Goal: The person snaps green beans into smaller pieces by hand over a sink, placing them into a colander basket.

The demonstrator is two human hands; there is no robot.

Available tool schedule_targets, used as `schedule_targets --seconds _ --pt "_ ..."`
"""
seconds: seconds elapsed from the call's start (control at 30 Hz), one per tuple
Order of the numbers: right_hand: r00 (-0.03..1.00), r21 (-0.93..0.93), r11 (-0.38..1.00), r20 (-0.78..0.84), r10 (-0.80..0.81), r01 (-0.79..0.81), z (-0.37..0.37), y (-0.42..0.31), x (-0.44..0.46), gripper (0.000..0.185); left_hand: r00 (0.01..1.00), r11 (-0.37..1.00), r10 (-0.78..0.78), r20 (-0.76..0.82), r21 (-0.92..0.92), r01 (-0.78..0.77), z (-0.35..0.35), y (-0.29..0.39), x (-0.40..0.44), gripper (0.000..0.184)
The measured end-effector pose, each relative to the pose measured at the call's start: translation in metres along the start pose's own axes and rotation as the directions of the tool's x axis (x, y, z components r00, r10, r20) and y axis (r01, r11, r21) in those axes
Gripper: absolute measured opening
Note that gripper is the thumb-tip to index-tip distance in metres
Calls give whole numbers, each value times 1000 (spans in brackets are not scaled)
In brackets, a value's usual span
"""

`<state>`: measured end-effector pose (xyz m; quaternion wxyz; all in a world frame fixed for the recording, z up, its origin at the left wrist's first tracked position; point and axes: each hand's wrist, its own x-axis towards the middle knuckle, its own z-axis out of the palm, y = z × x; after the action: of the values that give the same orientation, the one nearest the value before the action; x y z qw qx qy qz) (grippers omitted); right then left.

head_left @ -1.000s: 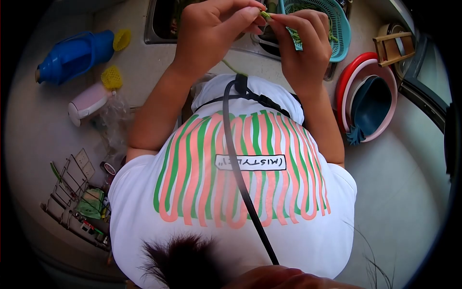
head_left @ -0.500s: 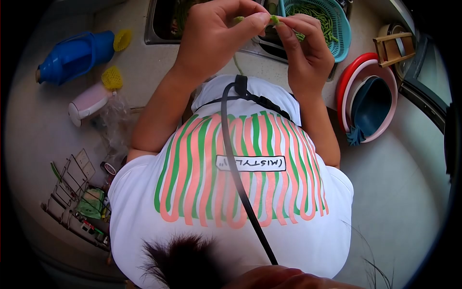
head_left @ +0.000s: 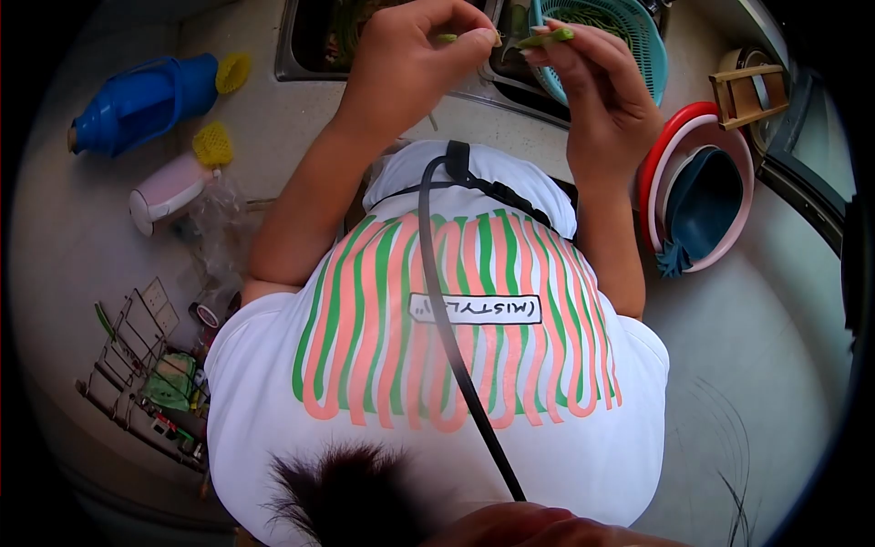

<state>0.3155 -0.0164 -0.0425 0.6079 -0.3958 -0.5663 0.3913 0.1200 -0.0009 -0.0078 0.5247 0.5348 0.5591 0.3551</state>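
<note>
My left hand (head_left: 401, 73) is closed over the sink's front edge. Between its fingers is a green bean (head_left: 446, 38), and a thin green end shows below the palm. To its right, my right hand (head_left: 612, 105) pinches short green bean pieces (head_left: 552, 37) between thumb and fingers, in front of a turquoise basket (head_left: 653, 68). Inside that basket lies a heap of green beans (head_left: 588, 15). Behind my left hand, the sink (head_left: 290, 56) holds more green stalks, partly hidden by the hand and the frame's top edge.
On the counter (head_left: 264, 118) at left are a blue thermos (head_left: 137, 105), a pink-and-white kettle (head_left: 169, 191) and yellow mesh pieces (head_left: 212, 146). A wire rack (head_left: 128, 365) stands lower left. Nested basins (head_left: 679, 173) and a small wooden frame (head_left: 749, 94) are at right.
My hands were together at one bean and are now apart. My right hand has moved right with green pieces in its fingers, while my left hand stays nearly in place.
</note>
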Motion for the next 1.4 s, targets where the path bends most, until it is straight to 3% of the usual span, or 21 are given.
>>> schedule_targets --seconds 0.07,0.1,0.13,0.17,0.27,0.3,0.4,0.47,0.5,0.6,0.63,0.73,0.77,0.87,0.93,1.07,1.17,1.23,1.27,1.3,1.4 --pt "987 -134 991 -163 -8 -15 -25 10 -1 30 1000 1000 -1 16 -8 1 0 -4 0 13" --pt "979 -358 930 -204 5 -79 -35 8 3 32 999 1000 -13 33 -8 13 -1 -1 0 16" --pt "969 -558 817 -246 6 -147 -43 5 9 35 999 1000 -24 48 -9 24 -1 2 -1 19" --pt "983 -768 634 -173 -65 -93 -51 6 13 40 997 996 58 46 71 -61 -1 3 0 24" --pt "997 -608 790 -41 66 -77 -55 3 9 36 966 934 244 82 247 -257 2 -1 5 37" --pt "994 -396 918 90 68 -27 -47 2 7 30 958 921 268 104 264 -287 4 -9 8 41" --pt "924 -306 942 383 -10 137 -5 -17 10 24 931 888 311 190 292 -356 11 -13 10 46" --pt "906 -352 913 421 -44 208 3 -5 7 24 914 875 330 235 287 -390 15 -11 10 45" --pt "926 -315 942 378 10 118 6 -5 8 20 863 823 445 241 269 -500 16 -19 13 46" --pt "972 -303 953 227 64 8 3 -1 7 16 891 887 379 250 176 -427 5 -18 8 45" --pt "986 -232 970 128 108 -76 3 1 4 13 935 919 297 193 208 -335 -1 -11 6 33" --pt "984 -242 963 96 148 -121 -2 2 2 13 907 846 412 93 330 -418 -8 -13 6 20" --pt "982 -308 950 154 107 -55 -4 0 3 16 873 794 484 68 385 -470 -6 -7 5 11" --pt "939 -465 866 343 -13 182 -8 -9 13 20 849 732 506 152 445 -516 -9 -15 3 15" --pt "874 -529 764 477 -93 370 -8 -13 20 20 773 612 597 214 501 -611 -9 -15 5 14" --pt "857 -564 671 465 -224 481 -3 -10 20 18 639 425 737 219 585 -690 -9 -23 10 13" --pt "890 -504 734 246 -383 455 9 8 11 15 756 683 655 4 425 -594 0 -18 5 13" --pt "913 -465 789 138 -383 402 22 12 1 16 950 958 283 -131 2 -286 9 -3 -2 12" --pt "921 -441 815 84 -379 376 27 13 -3 16 990 970 65 -125 -225 -92 11 1 -3 12" --pt "949 -385 871 53 -310 306 30 10 -7 16 984 946 142 -105 -277 -166 9 -7 4 15" --pt "997 -19 998 -40 59 -60 29 10 -19 15 988 895 143 -54 -420 -153 3 -7 6 16"
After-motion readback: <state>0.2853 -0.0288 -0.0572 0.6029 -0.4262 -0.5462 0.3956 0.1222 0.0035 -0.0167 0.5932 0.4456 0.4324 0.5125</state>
